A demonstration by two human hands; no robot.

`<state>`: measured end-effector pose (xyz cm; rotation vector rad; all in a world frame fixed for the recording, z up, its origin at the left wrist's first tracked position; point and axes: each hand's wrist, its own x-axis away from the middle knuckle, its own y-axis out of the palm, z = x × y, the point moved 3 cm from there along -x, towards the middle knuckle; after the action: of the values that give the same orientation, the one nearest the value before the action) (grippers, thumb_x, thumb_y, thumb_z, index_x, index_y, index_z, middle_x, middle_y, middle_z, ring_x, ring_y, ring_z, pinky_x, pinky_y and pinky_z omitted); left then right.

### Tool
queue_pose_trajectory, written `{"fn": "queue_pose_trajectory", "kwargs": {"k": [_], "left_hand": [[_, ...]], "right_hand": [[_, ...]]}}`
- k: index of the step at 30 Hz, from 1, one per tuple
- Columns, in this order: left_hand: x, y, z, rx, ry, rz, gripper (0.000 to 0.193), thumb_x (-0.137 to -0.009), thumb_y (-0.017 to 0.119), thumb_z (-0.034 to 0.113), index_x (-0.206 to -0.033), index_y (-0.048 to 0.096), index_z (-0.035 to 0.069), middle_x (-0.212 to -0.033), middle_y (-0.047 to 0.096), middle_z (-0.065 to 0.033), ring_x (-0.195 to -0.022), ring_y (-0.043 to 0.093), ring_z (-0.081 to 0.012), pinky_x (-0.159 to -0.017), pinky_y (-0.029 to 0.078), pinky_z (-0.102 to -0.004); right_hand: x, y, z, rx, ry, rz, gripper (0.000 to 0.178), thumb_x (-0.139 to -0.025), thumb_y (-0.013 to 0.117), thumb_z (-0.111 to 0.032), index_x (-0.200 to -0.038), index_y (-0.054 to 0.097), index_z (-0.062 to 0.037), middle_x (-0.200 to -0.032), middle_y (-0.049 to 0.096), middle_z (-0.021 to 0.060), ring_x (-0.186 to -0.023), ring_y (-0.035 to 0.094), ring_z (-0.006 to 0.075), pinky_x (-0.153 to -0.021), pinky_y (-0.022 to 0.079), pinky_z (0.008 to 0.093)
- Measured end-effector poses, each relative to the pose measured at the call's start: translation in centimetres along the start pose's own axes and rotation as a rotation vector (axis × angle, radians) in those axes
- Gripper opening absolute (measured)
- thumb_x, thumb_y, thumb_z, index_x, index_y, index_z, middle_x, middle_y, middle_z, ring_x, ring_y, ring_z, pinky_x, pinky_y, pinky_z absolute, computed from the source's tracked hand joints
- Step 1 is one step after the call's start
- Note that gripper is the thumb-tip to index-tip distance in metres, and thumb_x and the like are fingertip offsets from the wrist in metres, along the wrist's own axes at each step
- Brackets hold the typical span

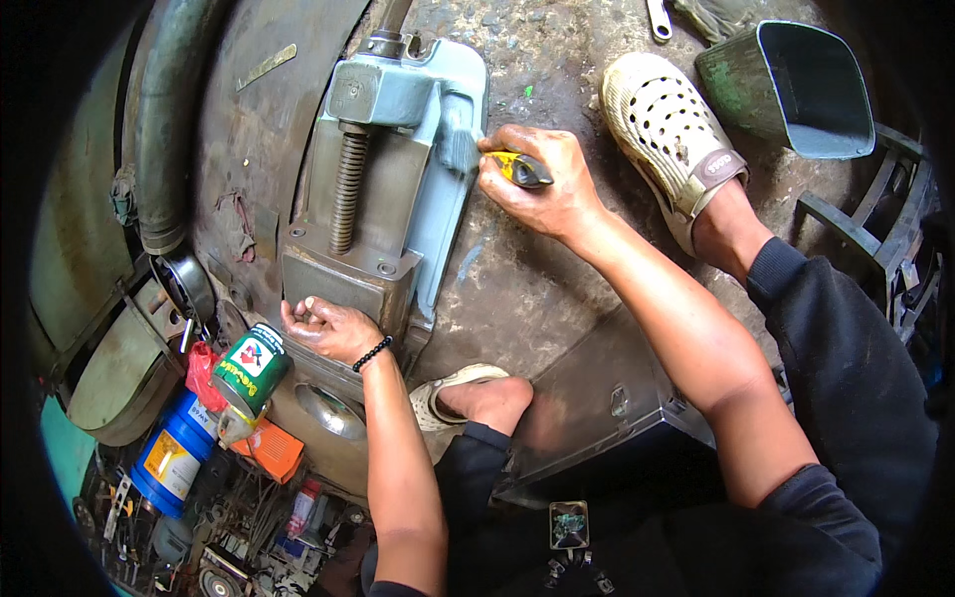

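A large machine vise (346, 229) lies on the floor in front of me, with a coil-like screw (348, 189) along its middle. Light blue-grey paint coats its far block and right flange; the near jaw is bare brown metal. My right hand (542, 179) grips a paintbrush (519, 169) by its yellow and black handle. The brush's paint-covered bristles touch the painted right side of the vise. Against the near end of the vise rests my left hand (333, 330), fingers curled in and no object showing in them. A green paint can (249, 368) stands just beside it.
To the left are a thick pipe (169, 129), a blue bucket (177, 453) and an orange box (271, 450). Tools and parts clutter the lower left. A dark green open container (731, 85) sits at upper right, past my clog (662, 129). A wrench (660, 20) lies at the top.
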<state>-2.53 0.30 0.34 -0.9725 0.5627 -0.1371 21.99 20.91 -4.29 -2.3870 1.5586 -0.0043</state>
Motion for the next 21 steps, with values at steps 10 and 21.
{"fn": "queue_pose_trajectory", "kwargs": {"k": [10, 21], "left_hand": [[-0.1, 0.1, -0.5, 0.009, -0.003, -0.007, 0.038, -0.097, 0.052, 0.009, -0.133, 0.045, 0.0, -0.106, 0.057, -0.016, -0.086, 0.061, -0.0232, -0.075, 0.052, -0.0356], [0.0, 0.1, -0.2, 0.15, -0.024, 0.0, 0.037, -0.097, 0.053, 0.01, -0.132, 0.046, 0.001, -0.104, 0.057, -0.0166, -0.092, 0.058, -0.0241, -0.082, 0.051, -0.0374]], "right_hand": [[1.4, 0.3, 0.6, -0.106, 0.074, -0.027, 0.02, -0.083, 0.068, -0.013, -0.096, 0.069, 0.002, -0.088, 0.071, 0.0169, -0.079, 0.072, 0.0267, -0.075, 0.055, 0.0336], [3.6, 3.6, -3.3, 0.034, 0.088, -0.245, 0.021, -0.079, 0.068, -0.016, -0.089, 0.066, 0.0018, -0.077, 0.065, 0.0232, -0.076, 0.071, 0.0322, -0.069, 0.055, 0.0417]]}}
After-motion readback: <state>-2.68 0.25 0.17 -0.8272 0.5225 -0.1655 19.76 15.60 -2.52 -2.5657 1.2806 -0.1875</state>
